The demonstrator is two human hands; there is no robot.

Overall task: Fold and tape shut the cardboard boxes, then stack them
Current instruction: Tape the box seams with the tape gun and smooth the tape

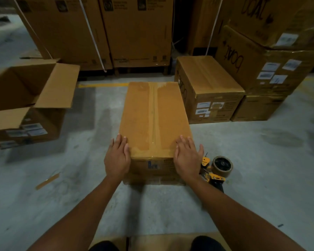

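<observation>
1. While we lay both hands on it, the taped box [154, 120] sits on the floor [252, 160], long axis pointing away from our fingertips.
2. Left hand [117, 158] and right hand [188, 158]: fingers straight, flat at its near corners, gripping nothing.
3. Tape dispenser [217, 171] just beside right thumb.
4. "boat" printed on stacked boxes [261, 69] beyond right fingers.

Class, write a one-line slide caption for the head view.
A taped cardboard box with left hand and right hand flat at its near corners, tape dispenser beside it.

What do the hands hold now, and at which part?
Nothing is gripped: left hand and right hand rest flat on the near corners of the taped box.
</observation>
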